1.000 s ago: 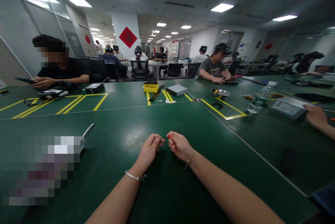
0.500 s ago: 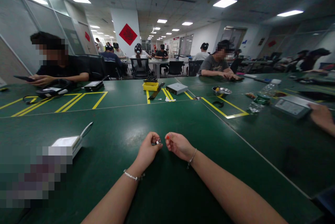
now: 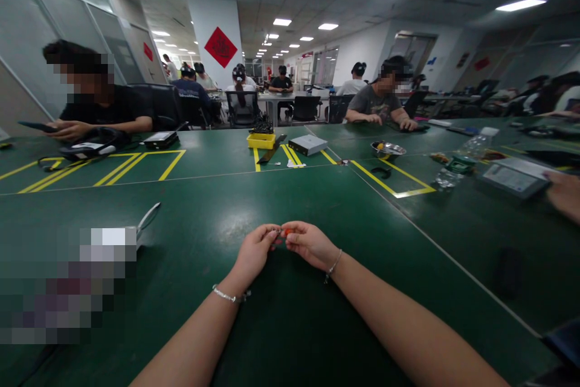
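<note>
My left hand [image 3: 254, 249] and my right hand [image 3: 310, 243] meet fingertip to fingertip just above the green table [image 3: 290, 314]. The right hand pinches a tiny orange-red piece [image 3: 287, 232]. The left hand's fingers are curled and pinch a small metal part [image 3: 275, 233] right against the orange piece. Both parts are too small to name more closely. Each wrist wears a thin bracelet.
A white flat device [image 3: 118, 236] lies at left beside a blurred patch. Further off sit a yellow tray [image 3: 261, 140], a grey box [image 3: 308, 144], a metal bowl [image 3: 387, 149] and a water bottle [image 3: 462, 160]. Another person's hand [image 3: 564, 194] rests at right. Several people sit around the tables.
My hands were a little apart half a second ago; they have closed together so the small metal part and the orange piece touch. The view tilted slightly down.
</note>
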The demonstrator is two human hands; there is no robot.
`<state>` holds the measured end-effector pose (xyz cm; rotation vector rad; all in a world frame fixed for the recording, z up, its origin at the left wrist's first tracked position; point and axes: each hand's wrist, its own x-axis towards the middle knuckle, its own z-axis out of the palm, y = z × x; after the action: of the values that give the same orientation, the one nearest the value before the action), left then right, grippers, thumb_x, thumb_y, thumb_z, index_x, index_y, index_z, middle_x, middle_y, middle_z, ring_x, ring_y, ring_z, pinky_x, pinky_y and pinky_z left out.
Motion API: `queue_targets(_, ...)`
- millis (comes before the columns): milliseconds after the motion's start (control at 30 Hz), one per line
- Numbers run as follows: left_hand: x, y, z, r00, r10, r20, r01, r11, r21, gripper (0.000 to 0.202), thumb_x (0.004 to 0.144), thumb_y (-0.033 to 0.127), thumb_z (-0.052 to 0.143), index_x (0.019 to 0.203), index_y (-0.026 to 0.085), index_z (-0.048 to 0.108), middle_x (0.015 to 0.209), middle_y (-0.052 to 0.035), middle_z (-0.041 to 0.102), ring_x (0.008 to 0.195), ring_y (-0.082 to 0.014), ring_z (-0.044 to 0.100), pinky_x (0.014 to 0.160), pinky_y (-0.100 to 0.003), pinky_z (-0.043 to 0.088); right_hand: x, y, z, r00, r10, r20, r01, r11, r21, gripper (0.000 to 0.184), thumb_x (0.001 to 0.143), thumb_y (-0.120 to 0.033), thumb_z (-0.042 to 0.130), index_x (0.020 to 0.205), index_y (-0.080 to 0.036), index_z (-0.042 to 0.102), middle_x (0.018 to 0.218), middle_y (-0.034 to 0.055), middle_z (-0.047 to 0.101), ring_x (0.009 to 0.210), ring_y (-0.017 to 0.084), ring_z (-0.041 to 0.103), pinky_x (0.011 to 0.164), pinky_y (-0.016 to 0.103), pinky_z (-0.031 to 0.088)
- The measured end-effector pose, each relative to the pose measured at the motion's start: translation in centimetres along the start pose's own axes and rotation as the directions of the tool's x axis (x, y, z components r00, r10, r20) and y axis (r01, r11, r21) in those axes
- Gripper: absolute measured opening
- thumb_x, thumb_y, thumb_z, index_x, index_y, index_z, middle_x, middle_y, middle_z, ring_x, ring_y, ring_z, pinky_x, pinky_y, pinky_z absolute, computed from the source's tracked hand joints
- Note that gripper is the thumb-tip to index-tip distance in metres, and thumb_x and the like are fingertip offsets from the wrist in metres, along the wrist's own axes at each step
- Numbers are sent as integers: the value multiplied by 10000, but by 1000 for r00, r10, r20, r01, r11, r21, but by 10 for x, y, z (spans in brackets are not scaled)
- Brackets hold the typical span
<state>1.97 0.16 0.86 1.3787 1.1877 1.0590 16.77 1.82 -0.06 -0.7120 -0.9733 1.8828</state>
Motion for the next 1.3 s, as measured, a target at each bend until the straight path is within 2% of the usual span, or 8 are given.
queue_targets(233,2,-8,1,1000,16,-9,-16,1000,24,154,646,189,544,796,156,528,705,-10,597,657,-120,548,591,-231,412,0,-2,1,1000,21,-4,-21,1000,3,173,701,-304,559,717,-132,549,566,-16,539,510,54,484,524,199,383)
queue_targets(367,2,-12,0,993,111,-42,-106,990,91,158,616,187,578,734,170,475,663,25,540,630,-101,519,595,-221,401,0,0,-1,1000,1,-22,0,1000,23,141,647,-213,615,748,-140,550,667,-4,577,573,59,516,578,205,401)
queue_targets(533,3,-11,-1,981,175,-87,-156,968,195,169,599,144,574,669,179,424,627,52,479,606,-89,478,575,-205,375,1,2,-1,999,-21,-42,22,999,26,247,542,-94,669,759,-141,561,760,11,605,608,66,536,628,222,415)
queue_targets(667,3,-10,-1,981,161,-106,-139,972,192,165,601,163,586,679,177,441,615,57,467,590,-85,461,567,-200,365,2,2,0,999,-6,-40,6,1000,12,212,589,-155,655,784,-132,573,746,26,610,594,69,530,616,228,411)
queue_targets(800,2,-8,0,989,121,-87,-107,982,159,136,667,274,551,743,168,514,673,22,545,626,-102,501,592,-218,381,2,2,0,1000,3,-25,-3,1000,21,163,683,-274,584,756,-128,571,641,12,582,567,74,519,581,226,397)
queue_targets(967,-2,1,0,998,48,-39,-45,996,76,265,762,366,408,774,147,557,663,-13,601,602,-121,543,562,-233,401,2,-1,0,999,32,-14,-31,998,49,238,739,-356,502,694,-129,559,617,16,569,581,84,523,582,231,392)
queue_targets(1200,1,-3,-1,998,45,-44,-43,998,41,190,703,294,514,827,159,563,719,-11,606,618,-106,535,544,-210,393,1,-1,0,999,23,-47,-21,998,53,124,675,-227,586,759,-136,572,702,18,591,609,76,528,628,232,402)
queue_targets(1300,3,-9,-2,993,78,-83,-75,996,40,188,644,228,570,820,166,544,724,3,596,622,-98,531,566,-208,399,2,0,-1,998,14,-67,-10,998,56,178,616,-163,632,784,-142,575,745,18,597,615,71,529,646,235,406)
